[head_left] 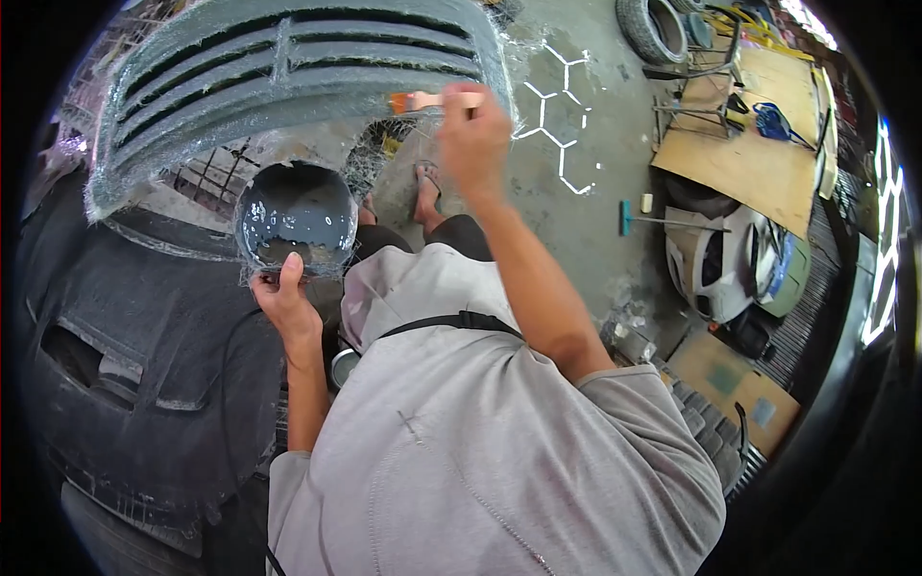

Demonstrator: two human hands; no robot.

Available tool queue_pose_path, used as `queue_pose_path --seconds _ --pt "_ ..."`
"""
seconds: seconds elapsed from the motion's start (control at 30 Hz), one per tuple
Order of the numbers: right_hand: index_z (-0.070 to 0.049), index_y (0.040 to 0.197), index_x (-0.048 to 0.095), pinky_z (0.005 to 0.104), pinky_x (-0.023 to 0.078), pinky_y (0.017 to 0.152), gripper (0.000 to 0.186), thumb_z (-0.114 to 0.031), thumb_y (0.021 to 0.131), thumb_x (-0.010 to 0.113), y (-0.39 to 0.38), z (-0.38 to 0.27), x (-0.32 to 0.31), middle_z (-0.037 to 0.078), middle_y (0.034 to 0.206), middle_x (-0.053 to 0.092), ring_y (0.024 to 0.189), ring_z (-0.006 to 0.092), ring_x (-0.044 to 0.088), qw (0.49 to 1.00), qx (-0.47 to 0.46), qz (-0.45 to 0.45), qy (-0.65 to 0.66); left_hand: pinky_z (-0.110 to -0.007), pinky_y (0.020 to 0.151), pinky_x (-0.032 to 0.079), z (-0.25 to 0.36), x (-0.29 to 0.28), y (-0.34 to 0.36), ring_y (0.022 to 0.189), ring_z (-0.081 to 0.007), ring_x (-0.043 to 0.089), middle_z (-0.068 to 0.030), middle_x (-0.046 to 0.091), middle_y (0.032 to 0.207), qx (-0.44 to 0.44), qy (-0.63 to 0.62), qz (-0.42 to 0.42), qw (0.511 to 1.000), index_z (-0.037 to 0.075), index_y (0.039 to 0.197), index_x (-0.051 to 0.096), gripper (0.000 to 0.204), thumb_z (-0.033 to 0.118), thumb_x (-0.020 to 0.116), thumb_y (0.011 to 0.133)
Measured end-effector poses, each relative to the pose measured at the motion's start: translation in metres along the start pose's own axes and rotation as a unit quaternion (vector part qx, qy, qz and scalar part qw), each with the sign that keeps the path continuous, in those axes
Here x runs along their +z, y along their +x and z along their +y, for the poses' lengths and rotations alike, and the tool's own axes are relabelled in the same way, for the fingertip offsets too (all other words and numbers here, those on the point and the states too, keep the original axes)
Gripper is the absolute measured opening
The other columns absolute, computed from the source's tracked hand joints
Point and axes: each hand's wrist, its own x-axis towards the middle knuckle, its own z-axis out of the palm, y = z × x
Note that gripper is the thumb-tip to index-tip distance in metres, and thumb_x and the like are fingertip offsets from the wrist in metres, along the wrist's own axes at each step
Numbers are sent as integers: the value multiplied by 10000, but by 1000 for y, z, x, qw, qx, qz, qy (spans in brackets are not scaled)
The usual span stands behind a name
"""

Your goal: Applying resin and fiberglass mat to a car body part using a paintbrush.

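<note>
Single head-worn fisheye looks steeply down, close over the torso; edges bend.

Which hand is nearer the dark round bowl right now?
Left. The left hand holds the dark round bowl at its lower rim, thumb up against it. The right hand is apart, up to the right, gripping a wooden-handled paintbrush.

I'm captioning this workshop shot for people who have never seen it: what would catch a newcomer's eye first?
Most striking is the big slatted grey panel across the top, glistening with translucent fibre matting, where the right hand holds a small paintbrush against its edge. Just below it, the left hand grips a dark round bowl. A white car body part lies on the floor at right.
</note>
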Motion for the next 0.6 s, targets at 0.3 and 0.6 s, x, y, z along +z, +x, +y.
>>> queue_pose_path --seconds 0.3,0.6 --pt "-20 944 657 346 500 601 167 -180 912 622 29 68 -83 107 827 675 644 229 634 948 -138 160 -237 -310 860 468 6 -7 2 992 -159 554 -58 552 1146 -48 -30 -26 998 35 1196 489 419 97 723 854" --pt "-1 955 630 281 475 498 156 -150 908 636 -2 -27 -15 35 764 623 560 115 594 966 109 41 231 -336 839 455 4 -20 5 978 -143 547 -37 551 1117 -75 8 -39 996 60 1188 498 397 165 727 881"
